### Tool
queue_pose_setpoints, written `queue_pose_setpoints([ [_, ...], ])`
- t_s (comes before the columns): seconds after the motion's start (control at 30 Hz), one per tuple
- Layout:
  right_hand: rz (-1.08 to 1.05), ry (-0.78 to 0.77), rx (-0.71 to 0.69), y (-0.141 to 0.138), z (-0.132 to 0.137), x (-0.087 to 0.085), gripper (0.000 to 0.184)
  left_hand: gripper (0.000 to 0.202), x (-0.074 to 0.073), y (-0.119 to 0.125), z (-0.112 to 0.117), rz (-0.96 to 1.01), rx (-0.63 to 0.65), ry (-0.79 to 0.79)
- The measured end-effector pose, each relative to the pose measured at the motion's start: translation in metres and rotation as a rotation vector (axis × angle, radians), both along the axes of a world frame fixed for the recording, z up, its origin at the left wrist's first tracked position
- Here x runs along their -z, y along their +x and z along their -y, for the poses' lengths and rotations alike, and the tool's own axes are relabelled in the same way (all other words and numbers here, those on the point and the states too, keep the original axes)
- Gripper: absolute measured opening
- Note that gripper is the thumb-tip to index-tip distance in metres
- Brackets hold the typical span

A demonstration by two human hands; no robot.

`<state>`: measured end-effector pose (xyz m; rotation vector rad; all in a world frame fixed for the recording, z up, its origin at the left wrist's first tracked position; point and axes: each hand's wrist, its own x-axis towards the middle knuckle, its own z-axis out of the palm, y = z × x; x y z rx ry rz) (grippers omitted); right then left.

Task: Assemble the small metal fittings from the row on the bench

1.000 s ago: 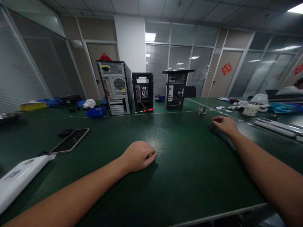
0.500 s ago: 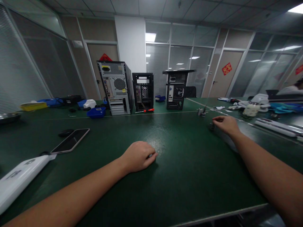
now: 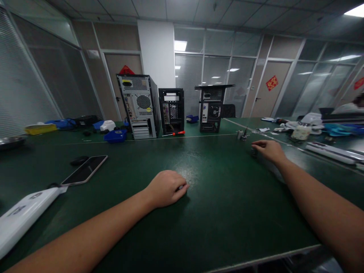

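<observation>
Your right hand (image 3: 269,150), fingers half-open, at a small dark part (image 3: 253,152), axis unreadable; left hand (image 3: 166,187) loosely fisted, contents hidden.

Dark green bench (image 3: 227,204), scuffed in the middle. Three PC cases (image 3: 139,105) stand at the far side, with a red screwdriver (image 3: 178,132) and blue bin (image 3: 115,135) by them. Phone (image 3: 84,170) and white device (image 3: 22,216) lie on the left. Left hand (image 3: 166,187) and right hand (image 3: 269,150) rest on it.

Right hand (image 3: 269,150): I log a slight shift left and farther out across the green table (image 3: 222,204). Its fingertips (image 3: 254,143) now sit just above the small dark object (image 3: 253,152).
</observation>
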<state>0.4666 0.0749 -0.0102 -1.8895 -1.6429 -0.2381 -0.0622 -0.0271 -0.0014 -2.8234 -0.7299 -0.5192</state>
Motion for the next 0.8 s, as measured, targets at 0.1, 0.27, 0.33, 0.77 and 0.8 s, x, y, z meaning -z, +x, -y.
queue_pose_setpoints([
  [0.1, -0.022, -0.020, 0.007, 0.000, 0.000, 0.000, 0.033, 0.028, 0.000, 0.000, 0.000, -0.008, -0.005, -0.010],
  [0.27, -0.040, -0.086, 0.053, -0.001, 0.000, -0.002, 0.040, 0.029, 0.001, -0.001, 0.000, -0.003, -0.007, -0.013],
  [0.33, -0.075, -0.106, 0.091, -0.001, 0.000, -0.003, 0.045, 0.029, 0.000, -0.001, 0.000, -0.004, -0.007, -0.019],
  [0.77, -0.465, -0.142, 0.123, 0.010, -0.003, 0.007, 0.042, 0.030, 0.002, 0.003, -0.001, -0.002, -0.005, -0.020],
  [0.8, -0.473, -0.142, 0.127, 0.010, -0.003, 0.008, 0.042, 0.030, 0.002, 0.003, -0.001, -0.004, -0.005, -0.015],
])
